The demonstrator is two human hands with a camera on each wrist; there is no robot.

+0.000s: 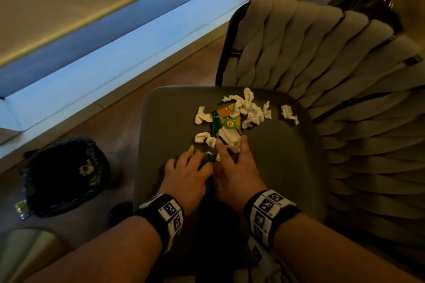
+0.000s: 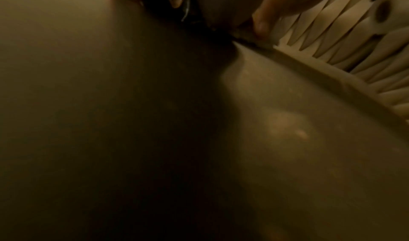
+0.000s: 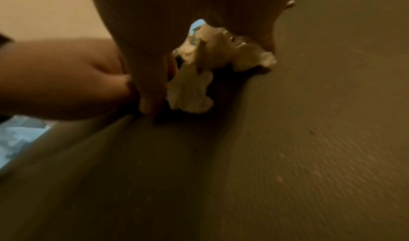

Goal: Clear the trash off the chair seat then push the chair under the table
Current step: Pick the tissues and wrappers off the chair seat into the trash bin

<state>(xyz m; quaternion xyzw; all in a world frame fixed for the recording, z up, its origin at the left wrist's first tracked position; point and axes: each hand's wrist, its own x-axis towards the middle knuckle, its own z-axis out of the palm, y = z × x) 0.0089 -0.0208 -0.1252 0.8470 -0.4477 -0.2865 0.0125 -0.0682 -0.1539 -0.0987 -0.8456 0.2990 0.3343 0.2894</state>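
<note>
— On the grey chair seat [image 1: 174, 122], what is lying there?

— Crumpled white tissue scraps [image 1: 251, 111] are scattered across the back half of the seat, around a green and orange tea wrapper [image 1: 226, 120] with a small yellow logo. One scrap [image 1: 288, 114] lies apart, nearer the woven backrest [image 1: 310, 53].

— Where are the hands?

— Both are low on the front half of the seat, side by side and touching. The left hand [image 1: 187, 173] is palm down with its fingers bent over a green wrapper [image 1: 209, 159], whose edge shows beside the knuckles. The right hand [image 1: 233, 167] reaches forward, fingers spread, and a wad of tissue [image 3: 192, 90] sits bunched under its palm, between thumb and fingers.

— Is either hand gripping firmly?

— The right wrist view shows the thumb and fingers curved round the wad. For the left, the wrist view is too dark, but the head view shows curled fingers on the wrapper.

— Anything nearby?

— A bin lined with a black bag [image 1: 66, 177] stands on the floor left of the chair, with a wrapper [image 1: 21, 208] just beside it.
</note>
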